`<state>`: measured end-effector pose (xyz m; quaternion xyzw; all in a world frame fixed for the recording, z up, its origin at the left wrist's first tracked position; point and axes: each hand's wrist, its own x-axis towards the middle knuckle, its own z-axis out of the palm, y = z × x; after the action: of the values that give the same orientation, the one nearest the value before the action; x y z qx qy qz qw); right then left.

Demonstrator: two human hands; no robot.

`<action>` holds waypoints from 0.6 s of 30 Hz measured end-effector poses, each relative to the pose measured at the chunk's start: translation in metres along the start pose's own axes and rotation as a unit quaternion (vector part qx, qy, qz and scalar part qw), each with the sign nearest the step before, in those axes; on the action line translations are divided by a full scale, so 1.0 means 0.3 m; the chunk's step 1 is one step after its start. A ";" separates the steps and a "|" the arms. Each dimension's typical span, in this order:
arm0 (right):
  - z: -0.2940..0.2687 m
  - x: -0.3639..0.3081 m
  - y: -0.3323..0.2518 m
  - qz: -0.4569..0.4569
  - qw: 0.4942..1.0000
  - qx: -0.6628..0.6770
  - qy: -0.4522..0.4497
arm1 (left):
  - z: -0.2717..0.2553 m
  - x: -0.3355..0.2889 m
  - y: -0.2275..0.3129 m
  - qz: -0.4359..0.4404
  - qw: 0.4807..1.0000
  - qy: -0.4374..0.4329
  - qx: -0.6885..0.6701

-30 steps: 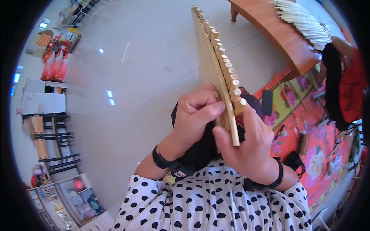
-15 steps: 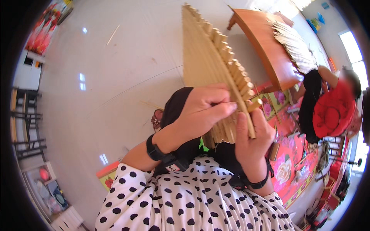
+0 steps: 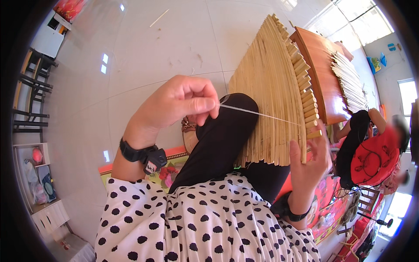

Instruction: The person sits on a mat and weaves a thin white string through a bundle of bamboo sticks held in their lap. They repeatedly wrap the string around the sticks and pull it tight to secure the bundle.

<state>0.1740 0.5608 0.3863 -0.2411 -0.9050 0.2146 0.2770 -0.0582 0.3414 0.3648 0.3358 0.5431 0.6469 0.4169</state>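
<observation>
A stiff mat of straw-coloured reed stalks [image 3: 266, 96], laid side by side, rests against my dark-trousered knee. Its cut stalk ends form a stepped row along the right edge. My left hand [image 3: 185, 102], raised to the left of the mat, is closed in a pinch on a thin white thread [image 3: 257, 114]. The thread runs taut from those fingers across the stalks to near the right edge. At the mat's near right corner my right hand [image 3: 312, 163] grips the edge, thumb on the near face and fingers partly hidden behind the stalk ends.
Beyond the mat stands a wooden table [image 3: 321, 70] bearing another bundle of pale stalks [image 3: 349, 81]. A person in red [image 3: 373, 155] sits at the right. Black-legged stools [image 3: 32, 94] and a shelf unit [image 3: 41, 179] line the left. One loose stalk [image 3: 159, 18] lies on the tiled floor.
My left hand has moved left, away from the mat's edge, and the thread now stretches between them. My right hand still holds the corner. The view has shifted.
</observation>
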 end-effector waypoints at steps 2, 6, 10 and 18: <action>-0.014 0.027 -0.053 -0.137 0.978 -0.126 0.093 | 0.011 -0.032 0.041 0.016 0.998 -0.010 0.062; -0.075 0.066 -0.150 -0.202 0.979 0.024 -0.031 | 0.082 -0.010 0.186 0.127 0.966 -0.046 0.221; -0.071 0.160 -0.252 -0.280 0.936 0.106 -0.182 | 0.128 0.053 0.310 0.239 0.917 -0.078 0.310; -0.234 0.207 -0.207 -0.113 0.911 0.376 -0.123 | -0.158 0.106 0.193 0.130 0.792 0.085 0.591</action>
<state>0.1515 0.5641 0.4963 0.0132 -0.8053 0.5344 0.2565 -0.1238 0.3464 0.4123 0.5278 0.8039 0.2741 0.0013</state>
